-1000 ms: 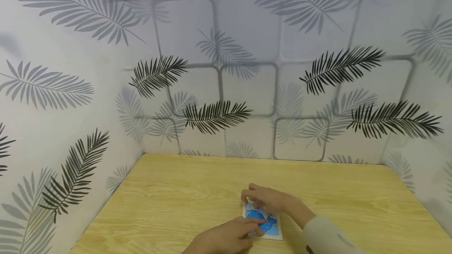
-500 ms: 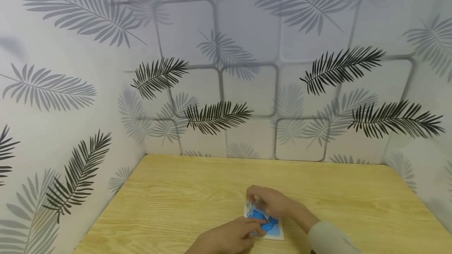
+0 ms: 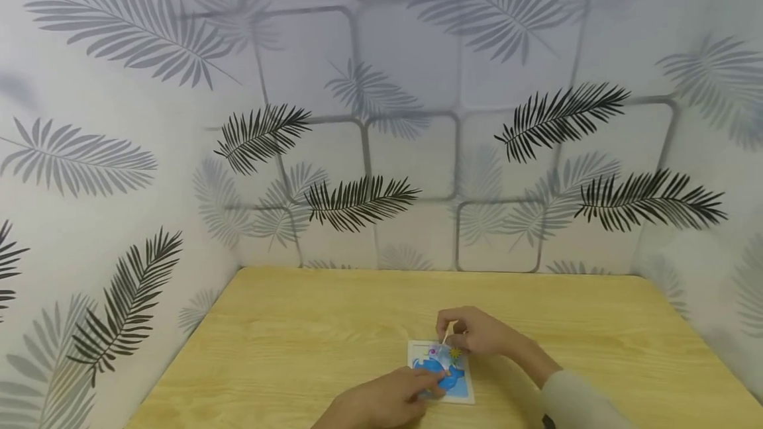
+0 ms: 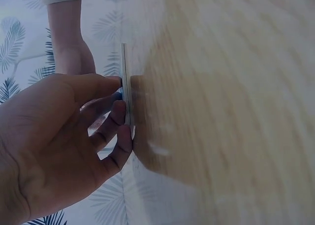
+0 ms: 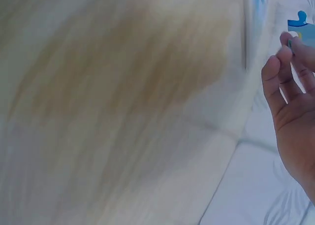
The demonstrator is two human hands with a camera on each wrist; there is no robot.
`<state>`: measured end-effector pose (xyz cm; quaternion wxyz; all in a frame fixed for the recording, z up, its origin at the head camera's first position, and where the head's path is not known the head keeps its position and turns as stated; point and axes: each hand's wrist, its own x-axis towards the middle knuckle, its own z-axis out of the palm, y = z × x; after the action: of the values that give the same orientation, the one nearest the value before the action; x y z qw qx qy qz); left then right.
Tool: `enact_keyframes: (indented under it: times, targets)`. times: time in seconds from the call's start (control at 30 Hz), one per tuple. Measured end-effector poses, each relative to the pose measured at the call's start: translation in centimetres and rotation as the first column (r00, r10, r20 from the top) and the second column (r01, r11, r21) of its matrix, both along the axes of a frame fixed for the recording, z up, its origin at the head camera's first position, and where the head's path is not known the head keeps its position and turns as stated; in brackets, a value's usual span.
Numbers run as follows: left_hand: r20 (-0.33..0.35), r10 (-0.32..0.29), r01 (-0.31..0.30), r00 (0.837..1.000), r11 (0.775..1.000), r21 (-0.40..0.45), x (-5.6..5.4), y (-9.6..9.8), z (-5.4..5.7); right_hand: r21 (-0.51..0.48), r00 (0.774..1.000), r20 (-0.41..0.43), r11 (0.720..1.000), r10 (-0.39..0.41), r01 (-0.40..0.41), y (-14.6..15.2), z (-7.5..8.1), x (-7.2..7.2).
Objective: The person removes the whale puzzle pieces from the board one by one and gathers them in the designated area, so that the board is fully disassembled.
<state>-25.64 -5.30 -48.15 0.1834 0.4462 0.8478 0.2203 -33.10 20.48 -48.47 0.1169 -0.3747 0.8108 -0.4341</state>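
Blue and white puzzle board (image 3: 442,372) lies flat on the wooden table (image 3: 286,343), near the front edge, just ahead of you. Your left hand (image 3: 381,401) presses on its near left corner with the fingers only slightly bent; the left wrist view shows those fingertips (image 4: 119,117) against the thin edge of the board (image 4: 125,84), steadying it rather than gripping.

Change over the last second: your right hand (image 3: 473,334) was lying low over the top of the board, covering its upper part. Now it has lifted and drawn back to the right, and it pinches a small piece (image 3: 445,334) between thumb and fingertips, held just above the board's upper right part. The right wrist view confirms a blue and white piece (image 5: 298,23) at the fingertips (image 5: 273,62), clear of the board. The board itself has not shifted noticeably, and the left hand has stayed put.

Reading: the piece looks to have come free of the board, so the removal step seems done for this one. With the hand out of the way, the upper part of the picture now shows, including a small yellow detail (image 3: 456,352). Whether a gap is left where the piece sat cannot be told at this size.

Leaf-patterned wall panels (image 3: 381,118) enclose the table on three sides.
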Motion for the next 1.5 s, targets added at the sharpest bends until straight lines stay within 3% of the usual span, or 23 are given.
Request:
enact_keyframes:
  times: [0.17, 0.33, 0.47, 0.6, 0.9, 1.1, 1.33, 1.5]
  targets:
    - [0.025, 0.054, -0.054, 0.998, 0.999, -0.004, 0.2, 0.0, -0.1, -0.024, 0.998, 0.044, 0.999, -0.033, 0.034, 3.3, 0.7, -0.1]
    - [0.079, 0.113, -0.114, 0.990, 0.994, 0.005, 0.4, -0.1, -0.1, 0.027, 0.998, 0.053, 0.999, -0.038, 0.037, 6.0, 0.7, 0.1]
    - [0.092, 0.115, -0.117, 0.989, 0.993, 0.023, 0.3, -0.1, -0.4, 0.098, 0.995, 0.054, 0.992, -0.086, 0.080, 7.3, 0.1, 0.4]
    - [0.111, 0.116, -0.118, 0.987, 0.993, 0.020, 0.3, -0.3, -0.4, 0.141, 0.992, 0.004, 0.983, -0.123, 0.121, 7.7, -0.8, 0.5]
    - [0.180, 0.128, -0.139, 0.975, 0.989, 0.050, 0.6, -0.5, -0.5, 0.205, 0.980, -0.136, 0.964, -0.144, 0.170, 7.4, -0.7, 0.6]
    - [0.176, 0.066, -0.079, 0.982, 0.995, 0.068, 0.4, -0.5, -0.7, 0.155, 0.979, -0.157, 0.975, -0.133, 0.158, 6.2, -0.8, 0.8]
    - [0.042, 0.030, -0.032, 0.999, 0.999, 0.028, 0.0, -0.5, -0.8, 0.142, 0.981, -0.192, 0.989, -0.006, 0.034, 1.7, 0.2, 0.8]
    - [0.019, 0.009, -0.010, 1.000, 1.000, 0.028, -0.2, -0.4, -0.9, 0.230, 0.978, -0.203, 0.973, 0.045, 0.003, -0.7, 0.6, 0.8]
